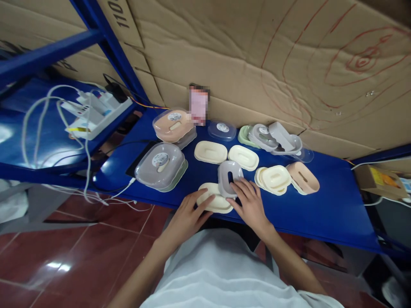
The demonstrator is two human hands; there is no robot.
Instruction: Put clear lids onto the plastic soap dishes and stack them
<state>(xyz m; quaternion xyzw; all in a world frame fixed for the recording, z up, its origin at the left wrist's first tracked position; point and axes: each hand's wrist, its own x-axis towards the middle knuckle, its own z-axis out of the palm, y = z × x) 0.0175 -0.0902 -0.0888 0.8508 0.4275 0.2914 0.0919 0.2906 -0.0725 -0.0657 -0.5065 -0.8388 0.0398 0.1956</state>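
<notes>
Head view: left hand (189, 212) flat on cream tray (214, 204), right hand (248, 201) (fingers spread) touching grey insert (229, 176); nothing gripped.

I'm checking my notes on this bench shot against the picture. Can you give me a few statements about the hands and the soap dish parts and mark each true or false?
1. The right hand has its fingers on a grey soap dish part. True.
2. The left hand is lifted clear of everything. False: it rests on a cream soap dish part at the shelf's near edge.
3. The parts lie on a blue shelf. True.
4. The power strip sits right of the hands. False: it is to the left, on another blue surface.
5. A pink part lies right of the hands. True.
</notes>
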